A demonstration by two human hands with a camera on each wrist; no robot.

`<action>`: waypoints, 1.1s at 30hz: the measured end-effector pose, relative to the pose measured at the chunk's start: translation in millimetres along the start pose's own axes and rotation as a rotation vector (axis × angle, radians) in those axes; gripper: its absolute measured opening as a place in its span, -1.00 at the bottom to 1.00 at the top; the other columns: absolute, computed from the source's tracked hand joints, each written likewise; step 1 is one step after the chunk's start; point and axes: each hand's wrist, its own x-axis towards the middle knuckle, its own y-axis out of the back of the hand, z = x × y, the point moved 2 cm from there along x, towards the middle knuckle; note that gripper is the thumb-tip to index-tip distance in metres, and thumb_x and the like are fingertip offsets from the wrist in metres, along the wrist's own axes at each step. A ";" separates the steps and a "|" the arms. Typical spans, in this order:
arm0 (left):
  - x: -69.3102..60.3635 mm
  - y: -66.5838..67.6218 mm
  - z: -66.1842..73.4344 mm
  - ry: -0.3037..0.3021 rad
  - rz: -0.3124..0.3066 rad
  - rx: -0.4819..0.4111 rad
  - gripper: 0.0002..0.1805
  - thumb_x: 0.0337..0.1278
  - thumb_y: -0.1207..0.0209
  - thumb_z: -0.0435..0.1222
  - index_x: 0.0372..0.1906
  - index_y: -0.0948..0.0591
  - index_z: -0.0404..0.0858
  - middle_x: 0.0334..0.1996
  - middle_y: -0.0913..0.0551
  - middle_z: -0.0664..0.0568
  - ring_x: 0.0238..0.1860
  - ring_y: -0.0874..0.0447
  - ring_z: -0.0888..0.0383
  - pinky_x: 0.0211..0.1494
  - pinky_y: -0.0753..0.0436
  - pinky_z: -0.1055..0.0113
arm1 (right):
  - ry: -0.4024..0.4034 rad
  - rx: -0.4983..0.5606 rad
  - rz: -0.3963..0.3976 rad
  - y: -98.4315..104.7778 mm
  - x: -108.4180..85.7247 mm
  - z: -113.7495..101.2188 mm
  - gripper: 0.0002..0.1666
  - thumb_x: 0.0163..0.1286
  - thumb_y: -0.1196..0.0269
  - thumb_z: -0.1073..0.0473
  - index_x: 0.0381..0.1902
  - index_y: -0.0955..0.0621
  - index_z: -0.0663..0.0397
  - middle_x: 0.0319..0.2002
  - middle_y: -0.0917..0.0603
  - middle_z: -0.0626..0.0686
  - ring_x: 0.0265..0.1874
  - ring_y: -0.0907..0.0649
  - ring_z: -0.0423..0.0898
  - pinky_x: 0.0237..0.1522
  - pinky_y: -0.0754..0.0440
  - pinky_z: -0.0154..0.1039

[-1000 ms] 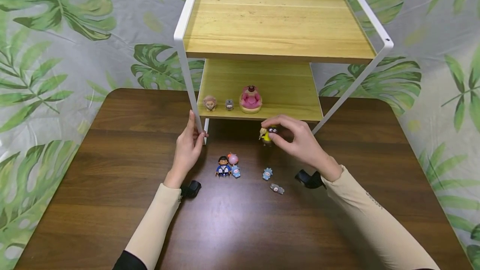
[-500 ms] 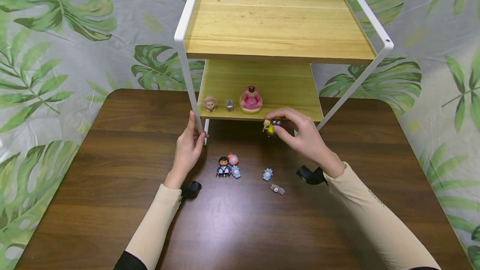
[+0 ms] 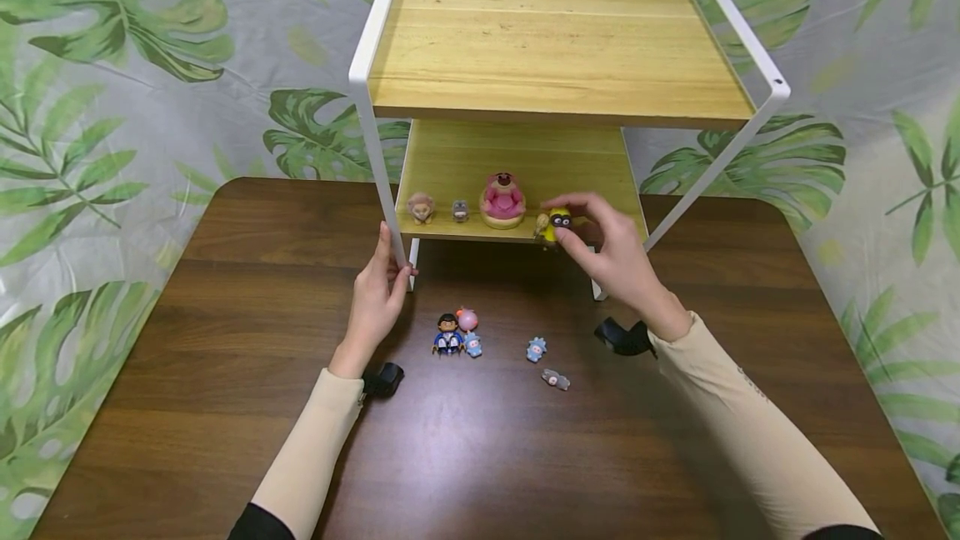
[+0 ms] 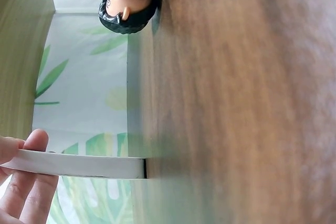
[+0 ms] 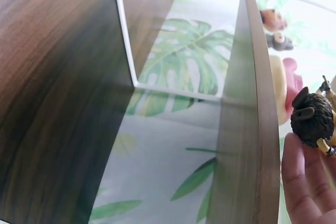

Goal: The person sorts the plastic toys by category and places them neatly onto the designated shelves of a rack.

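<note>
My right hand [image 3: 611, 252] pinches a yellow figurine with dark goggles [image 3: 557, 226] at the front edge of the lower shelf [image 3: 525, 148]; whether it touches the board I cannot tell. The right wrist view shows the figurine's dark textured underside [image 5: 312, 119] above the fingers. To its left on that shelf sit a pink bear figure [image 3: 503, 202], a small grey figure [image 3: 460, 210] and a tan lion-like figure [image 3: 421, 207]. My left hand [image 3: 378, 286] holds the rack's white front left leg [image 3: 388, 207], its fingers curled around the metal in the left wrist view.
On the brown table [image 3: 480, 457] lie a dark-haired doll in blue [image 3: 447, 335], a pink round toy [image 3: 467, 319], two light-blue figures, one at the right [image 3: 536, 348], and a grey figure [image 3: 556, 379]. The upper shelf [image 3: 555, 48] overhangs the lower one.
My right hand has raised the yellow figurine from below the lower shelf's edge to its level, moving slightly right. The left hand has stayed on the leg.
</note>
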 end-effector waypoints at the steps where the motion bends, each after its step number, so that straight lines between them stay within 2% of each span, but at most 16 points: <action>1: 0.0 0.1 0.1 -0.001 0.001 0.000 0.17 0.14 -0.10 -0.65 0.47 0.23 0.41 -0.35 -0.53 -0.25 -0.37 -0.65 -0.05 -0.34 -0.67 0.12 | -0.002 0.000 0.008 0.6 1.0 0.7 -0.63 0.28 -0.20 0.50 0.06 -0.50 0.33 -0.01 -0.62 0.15 -0.09 -0.60 -0.06 -0.19 -0.61 -0.37; 11: -0.8 0.3 -0.3 -0.002 0.004 -0.002 0.15 0.15 -0.11 -0.63 0.48 0.22 0.40 -0.35 -0.53 -0.25 -0.38 -0.65 -0.05 -0.34 -0.67 0.12 | -0.053 -0.019 0.046 4.1 7.9 8.1 -0.64 0.33 -0.19 0.44 0.08 -0.44 0.35 0.05 -0.60 0.15 0.03 -0.57 -0.04 -0.08 -0.55 -0.40; 27: -0.9 -0.4 0.5 0.006 0.005 0.006 0.16 0.15 -0.11 -0.64 0.48 0.22 0.39 -0.36 -0.53 -0.24 -0.37 -0.65 -0.05 -0.34 -0.67 0.12 | -0.066 -0.038 0.074 4.0 15.0 12.8 -0.64 0.33 -0.19 0.44 0.08 -0.45 0.33 0.06 -0.56 0.16 0.00 -0.56 -0.01 -0.07 -0.54 -0.38; 33: -0.7 -0.5 0.4 0.005 0.005 0.004 0.16 0.15 -0.11 -0.64 0.48 0.23 0.39 -0.36 -0.53 -0.24 -0.37 -0.65 -0.05 -0.34 -0.67 0.12 | -0.072 -0.051 0.068 4.8 15.0 13.1 -0.62 0.31 -0.20 0.44 0.09 -0.46 0.30 0.05 -0.56 0.14 0.01 -0.56 -0.02 -0.04 -0.57 -0.26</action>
